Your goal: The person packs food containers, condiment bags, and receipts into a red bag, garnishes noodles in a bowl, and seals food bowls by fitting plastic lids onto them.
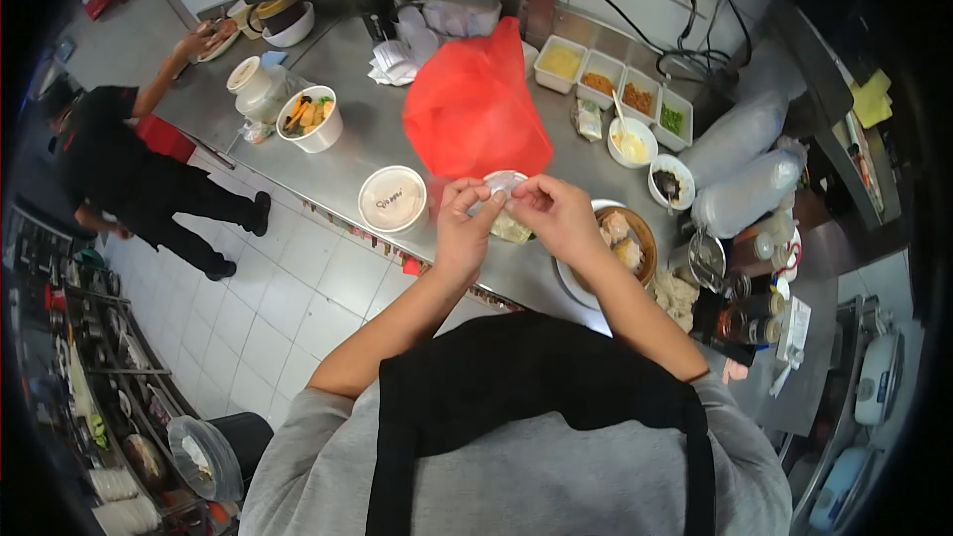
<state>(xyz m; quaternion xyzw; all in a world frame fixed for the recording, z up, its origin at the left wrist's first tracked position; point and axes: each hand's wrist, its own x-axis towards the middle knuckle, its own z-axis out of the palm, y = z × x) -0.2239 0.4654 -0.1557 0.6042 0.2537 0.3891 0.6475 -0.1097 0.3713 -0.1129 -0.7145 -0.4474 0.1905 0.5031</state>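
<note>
My left hand [470, 221] and my right hand [552, 215] meet over the counter's front edge, fingers pinched on a small clear plastic piece [504, 182]; its kind is not plain. Just beneath, partly hidden by my fingers, is something pale yellow-green [511, 228]. Left of my hands stands a lidded white tub [393, 200] with handwriting on its lid. Behind them lies a red plastic bag [476, 104]. To the right, a round steamer basket [649, 248] holds dumplings.
An open tub of food [310, 119] and a large jar [256, 84] stand at left. White trays [598, 76] of toppings, sauce bowls [632, 143] and bagged cup stacks [749, 189] line the right. A co-worker [149, 149] stands at far left.
</note>
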